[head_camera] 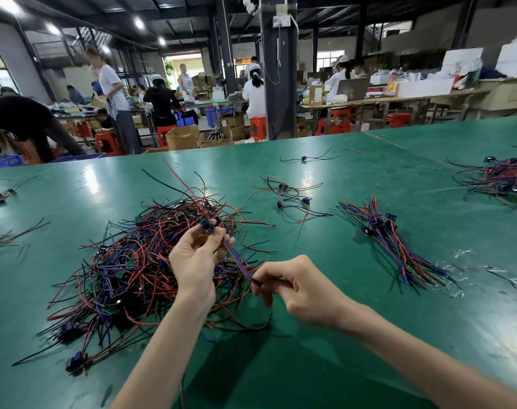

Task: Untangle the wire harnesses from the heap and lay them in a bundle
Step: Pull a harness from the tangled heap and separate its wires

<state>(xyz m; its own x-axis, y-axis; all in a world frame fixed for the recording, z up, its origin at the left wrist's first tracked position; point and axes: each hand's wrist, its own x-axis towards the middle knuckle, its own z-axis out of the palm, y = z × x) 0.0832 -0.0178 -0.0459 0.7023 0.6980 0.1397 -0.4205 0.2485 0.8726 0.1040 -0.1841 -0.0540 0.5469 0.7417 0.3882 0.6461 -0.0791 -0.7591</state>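
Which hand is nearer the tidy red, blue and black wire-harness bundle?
Right. The right hand is left of the tidy wire-harness bundle, pinching a harness's wire ends; the left hand, gripping its connector, is farther left, above the tangled heap.

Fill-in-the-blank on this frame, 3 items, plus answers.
1. The tangled heap lies on a table whose top is ____.
2. The harness runs between the left hand and the right hand; its connector is at the ____ one.
3. The laid bundle lies to the heap's ____.
Missing words: green; left; right.
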